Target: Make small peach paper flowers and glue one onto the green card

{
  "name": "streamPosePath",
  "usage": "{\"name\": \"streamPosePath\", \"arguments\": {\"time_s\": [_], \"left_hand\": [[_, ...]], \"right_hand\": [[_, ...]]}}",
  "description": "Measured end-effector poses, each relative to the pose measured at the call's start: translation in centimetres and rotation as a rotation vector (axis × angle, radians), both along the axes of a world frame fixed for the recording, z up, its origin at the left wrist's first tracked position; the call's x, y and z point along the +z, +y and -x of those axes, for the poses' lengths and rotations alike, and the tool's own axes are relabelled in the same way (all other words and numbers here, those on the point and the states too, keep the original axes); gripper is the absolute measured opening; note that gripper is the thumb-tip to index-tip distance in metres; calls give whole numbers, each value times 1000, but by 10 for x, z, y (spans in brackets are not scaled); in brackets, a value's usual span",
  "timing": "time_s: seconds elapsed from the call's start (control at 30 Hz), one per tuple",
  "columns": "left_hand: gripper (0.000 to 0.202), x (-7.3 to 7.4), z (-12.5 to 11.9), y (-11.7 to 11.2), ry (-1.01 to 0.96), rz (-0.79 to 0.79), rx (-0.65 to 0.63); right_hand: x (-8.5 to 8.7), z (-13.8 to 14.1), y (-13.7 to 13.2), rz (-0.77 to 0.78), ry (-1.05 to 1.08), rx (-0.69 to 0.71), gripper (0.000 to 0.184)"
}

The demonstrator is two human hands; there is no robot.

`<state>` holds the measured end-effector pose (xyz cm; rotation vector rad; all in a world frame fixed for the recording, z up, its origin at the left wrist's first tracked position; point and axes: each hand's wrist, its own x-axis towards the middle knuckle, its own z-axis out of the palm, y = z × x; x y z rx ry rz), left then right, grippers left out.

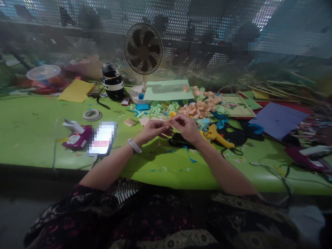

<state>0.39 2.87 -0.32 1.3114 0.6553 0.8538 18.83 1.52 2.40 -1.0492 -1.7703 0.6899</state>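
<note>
A small piece of peach paper (167, 123) is pinched between my two hands, above the front middle of the green table (145, 160). My left hand (153, 131), with a white band on the wrist, grips it by thumb and fingertips. On its other side, my right hand (184, 127) has fingers and thumb closed on it. Just behind lie a heap of folded peach paper pieces (201, 105) and some light green paper pieces (159, 107). A black tool (178, 140) lies partly hidden under my right hand. Yellow-handled scissors (218, 135) rest right of it.
A white fan (143, 52) and a black bottle (113, 83) stand at the back before a perforated metal screen. On the left are a phone (102, 138), a tape roll (92, 114) and a purple power strip (76, 140) with a cable. Purple paper (280, 119) lies right.
</note>
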Motion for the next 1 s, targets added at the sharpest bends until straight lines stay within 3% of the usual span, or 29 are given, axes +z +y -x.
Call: {"name": "streamPosePath", "arguments": {"time_s": [0.33, 0.43, 0.63, 0.8, 1.0], "left_hand": [[44, -1, 0, 0, -34, -36, 10], [43, -1, 1, 1, -18, -27, 11], [49, 6, 5, 1, -39, -29, 60], [50, 10, 6, -1, -30, -31, 88], [53, 7, 5, -1, 2, -55, 193]], "right_hand": [[2, -3, 1, 6, -222, 9, 53], [1, -3, 1, -24, -221, 10, 56], [6, -8, 1, 104, -188, 118, 48], [8, -9, 0, 0, -227, 111, 40], [5, -9, 1, -4, -210, 114, 42]]}}
